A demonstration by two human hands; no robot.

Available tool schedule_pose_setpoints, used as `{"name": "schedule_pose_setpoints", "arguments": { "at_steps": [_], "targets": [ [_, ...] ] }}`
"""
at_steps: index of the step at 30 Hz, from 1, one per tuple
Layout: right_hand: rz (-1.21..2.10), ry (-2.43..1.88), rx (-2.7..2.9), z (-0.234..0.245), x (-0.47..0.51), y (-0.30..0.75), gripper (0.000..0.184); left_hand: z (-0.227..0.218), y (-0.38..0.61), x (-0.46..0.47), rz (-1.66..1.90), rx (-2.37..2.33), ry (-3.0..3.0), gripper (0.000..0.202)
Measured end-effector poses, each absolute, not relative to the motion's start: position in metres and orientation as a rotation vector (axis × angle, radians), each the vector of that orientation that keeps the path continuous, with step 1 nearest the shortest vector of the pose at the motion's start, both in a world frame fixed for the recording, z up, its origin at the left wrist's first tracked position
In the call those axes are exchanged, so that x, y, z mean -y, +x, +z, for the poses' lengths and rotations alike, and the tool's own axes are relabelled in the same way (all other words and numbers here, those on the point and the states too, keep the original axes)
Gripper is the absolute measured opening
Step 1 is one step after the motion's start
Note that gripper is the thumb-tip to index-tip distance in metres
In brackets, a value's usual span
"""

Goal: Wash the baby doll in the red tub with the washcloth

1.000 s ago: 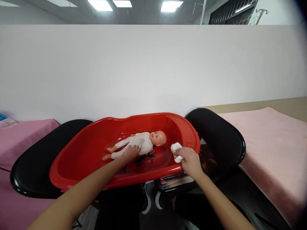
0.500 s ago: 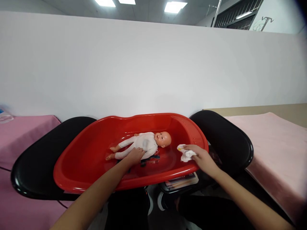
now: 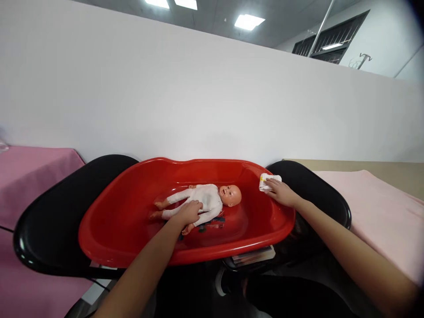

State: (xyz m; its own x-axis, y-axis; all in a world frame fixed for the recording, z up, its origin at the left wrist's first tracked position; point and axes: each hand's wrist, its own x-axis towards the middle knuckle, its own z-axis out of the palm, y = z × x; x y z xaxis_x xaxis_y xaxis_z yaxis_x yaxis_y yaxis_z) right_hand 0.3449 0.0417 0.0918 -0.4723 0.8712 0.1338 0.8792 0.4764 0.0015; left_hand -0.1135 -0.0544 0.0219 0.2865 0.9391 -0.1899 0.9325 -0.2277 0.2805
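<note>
A baby doll [image 3: 207, 197] in a white long-sleeved suit lies on its back in a red baby bathtub [image 3: 119, 238], head to the right. My left hand [image 3: 190, 212] rests on the doll's waist, its fingers curled against the suit; their undersides are hidden. At the tub's right end, a small white cloth [image 3: 265, 182] with a yellow mark lies folded against the rim. My right hand [image 3: 281, 193] has its fingers over the cloth, thumb hidden. Dark print shows on the tub floor beside the doll.
Black stands [image 3: 43, 229] support the tub, with another black surface [image 3: 318, 190] on the right. Pink-covered surfaces lie at the left [image 3: 39, 172] and right [image 3: 391, 216]. Books [image 3: 255, 256] sit below the tub's front edge. A white partition [image 3: 205, 97] rises behind.
My right hand has carried the cloth up and back to the tub's right rim, where it now looks flatter. My left hand stays on the doll. The view has tilted slightly.
</note>
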Motion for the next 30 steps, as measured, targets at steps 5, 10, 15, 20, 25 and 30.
{"name": "schedule_pose_setpoints", "arguments": {
  "at_steps": [5,10,15,20,25,30],
  "targets": [
    [-0.406,-1.53,2.501,0.085,-0.015,0.311,0.065,0.022,-0.122,0.056,-0.022,-1.941,2.178,0.044],
    [-0.53,-1.367,2.671,0.079,-0.015,0.269,0.055,0.014,-0.132,0.054,-0.138,-2.084,2.111,0.051],
    [-0.605,-1.554,2.741,0.06,-0.04,0.276,0.052,0.004,-0.139,0.049,-0.16,-2.145,2.042,0.057],
    [-0.455,-1.718,2.622,0.065,-0.053,0.295,0.064,0.002,-0.142,0.045,-0.186,-2.145,2.003,0.058],
    [-0.072,-1.804,2.591,0.084,-0.071,0.323,0.069,0.001,-0.145,0.044,-0.227,-2.173,1.975,0.06],
    [-0.015,-1.848,2.651,0.093,-0.08,0.346,0.074,-0.005,-0.156,0.038,-0.31,-2.118,1.988,0.062]
  ]
}}
